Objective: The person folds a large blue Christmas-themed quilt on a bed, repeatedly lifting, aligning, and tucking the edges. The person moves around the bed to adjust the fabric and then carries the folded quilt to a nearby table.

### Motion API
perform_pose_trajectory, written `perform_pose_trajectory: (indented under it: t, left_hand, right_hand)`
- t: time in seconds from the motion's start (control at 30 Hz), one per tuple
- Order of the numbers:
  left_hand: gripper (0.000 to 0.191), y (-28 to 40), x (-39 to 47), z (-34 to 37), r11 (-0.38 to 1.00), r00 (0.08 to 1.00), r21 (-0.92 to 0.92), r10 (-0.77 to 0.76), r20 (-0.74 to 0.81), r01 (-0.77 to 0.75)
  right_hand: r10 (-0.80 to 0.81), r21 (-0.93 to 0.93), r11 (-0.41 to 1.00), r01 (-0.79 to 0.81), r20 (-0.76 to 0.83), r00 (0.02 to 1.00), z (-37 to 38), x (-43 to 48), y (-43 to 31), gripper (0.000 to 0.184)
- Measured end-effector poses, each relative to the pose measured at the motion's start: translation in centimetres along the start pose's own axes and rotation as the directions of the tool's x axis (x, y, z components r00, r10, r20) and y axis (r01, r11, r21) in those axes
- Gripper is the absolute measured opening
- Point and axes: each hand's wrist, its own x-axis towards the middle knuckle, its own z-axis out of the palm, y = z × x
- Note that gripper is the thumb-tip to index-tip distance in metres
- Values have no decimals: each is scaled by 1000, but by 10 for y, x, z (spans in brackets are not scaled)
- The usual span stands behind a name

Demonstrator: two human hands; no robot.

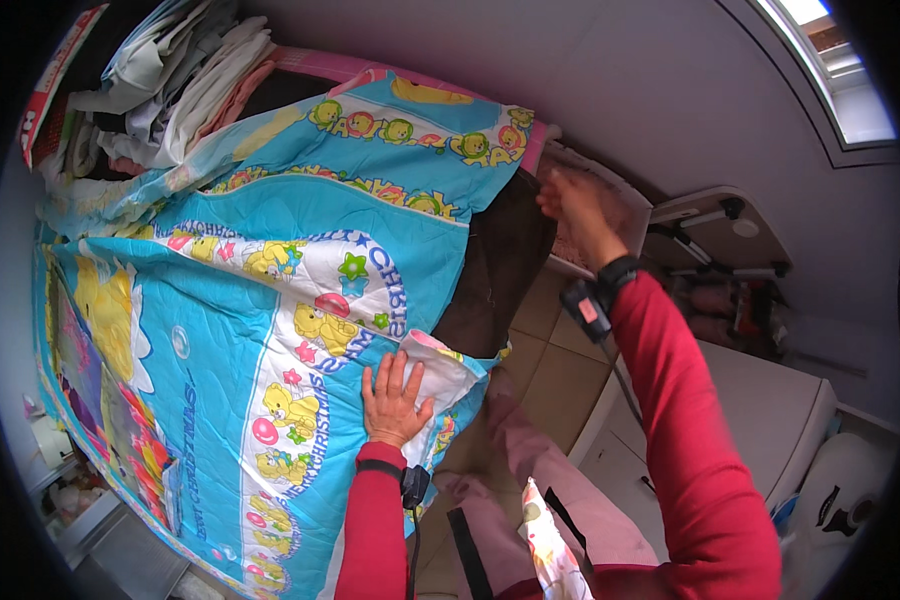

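A turquoise printed quilt (229,300) with yellow bears, stars and lettering is spread over a bed. My left hand (394,401) lies flat on it, fingers spread, beside a folded-back corner with a white underside (442,371). Past the quilt's edge, a dark brown cover (495,270) is exposed, with a thin pale thread on it. My right hand (570,214) is over the brown cover's far corner, its fingers bent. Whether they pinch anything is hidden. A second turquoise printed section (420,150) lies bunched toward the wall.
Piled clothes (187,97) sit at the bed's far left. Beyond my right hand is a pink-lined box (630,202). A folding table (727,225) leans by the wall, near a white cabinet (750,405). Tiled floor (562,375) shows between bed and cabinet.
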Motion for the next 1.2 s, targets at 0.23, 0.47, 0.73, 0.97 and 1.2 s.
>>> perform_pose_trajectory:
  t: [0.23,0.47,0.73,0.97,1.2]
  left_hand:
    - [56,-3,-2,5,1000,999,1,7,44,-7]
    - [58,-3,-5,7,1000,998,26,-16,58,14]
    - [60,-4,-4,7,1000,997,-5,-29,74,30]
    - [56,-4,-1,-1,994,998,-95,-47,34,50]
    - [49,-8,1,-5,991,996,-122,-53,72,62]
  right_hand:
    - [-110,-157,983,93,-103,989,39,83,-13,39]
    - [-104,44,993,112,-163,981,18,98,13,27]
    - [-242,-460,866,198,-39,970,-3,78,6,13]
    - [-424,-738,601,307,31,905,18,80,-82,33]
    - [-316,-617,326,716,643,698,207,87,-130,30]
